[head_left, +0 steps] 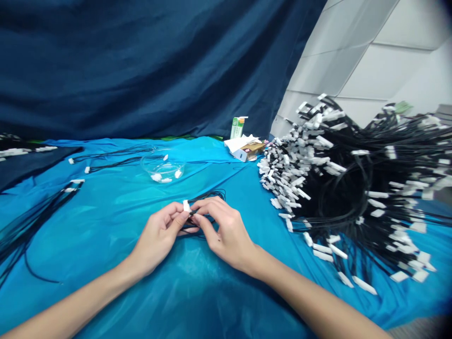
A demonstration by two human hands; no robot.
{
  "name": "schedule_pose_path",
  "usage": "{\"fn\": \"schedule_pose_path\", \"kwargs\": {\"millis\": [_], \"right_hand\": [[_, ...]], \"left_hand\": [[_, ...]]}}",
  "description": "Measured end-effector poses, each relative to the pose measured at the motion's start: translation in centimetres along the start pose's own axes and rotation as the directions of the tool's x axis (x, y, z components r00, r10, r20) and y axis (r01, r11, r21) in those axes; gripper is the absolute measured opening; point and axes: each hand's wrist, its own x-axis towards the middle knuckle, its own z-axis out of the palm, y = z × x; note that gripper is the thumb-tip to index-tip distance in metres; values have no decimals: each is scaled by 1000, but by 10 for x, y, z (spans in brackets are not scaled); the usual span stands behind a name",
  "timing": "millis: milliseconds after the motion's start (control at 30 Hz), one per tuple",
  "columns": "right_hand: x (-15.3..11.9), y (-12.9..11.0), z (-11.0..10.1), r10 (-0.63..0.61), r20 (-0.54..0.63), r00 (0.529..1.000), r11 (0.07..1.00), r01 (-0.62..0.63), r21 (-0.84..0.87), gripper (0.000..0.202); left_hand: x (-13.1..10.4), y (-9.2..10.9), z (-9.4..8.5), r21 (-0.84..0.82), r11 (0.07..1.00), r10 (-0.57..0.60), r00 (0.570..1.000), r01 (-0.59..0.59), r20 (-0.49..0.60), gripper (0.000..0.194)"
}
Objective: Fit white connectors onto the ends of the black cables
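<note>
Between left-hand fingertips, pinched nearly closed: white connector (pixel 186 205).

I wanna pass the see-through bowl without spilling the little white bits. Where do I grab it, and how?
I'd pinch the clear bowl by its left rim, coming down from above. It looks round, open-topped and upright, and the white bits lie clear of that edge. Keep it level.
</note>
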Motion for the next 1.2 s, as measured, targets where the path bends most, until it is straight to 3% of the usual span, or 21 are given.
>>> {"fn": "schedule_pose_path", "kwargs": {"millis": [500,1200], "right_hand": [[2,2,-5,-2,51,999,1000,2,12,9],[2,3,-6,18,97,995,1000,-20,16,10]], "left_hand": [[-1,-1,1,-74,996,-41,999,41,2,35],[1,-5,0,22,1000,1,1000,-2,20,38]]}}
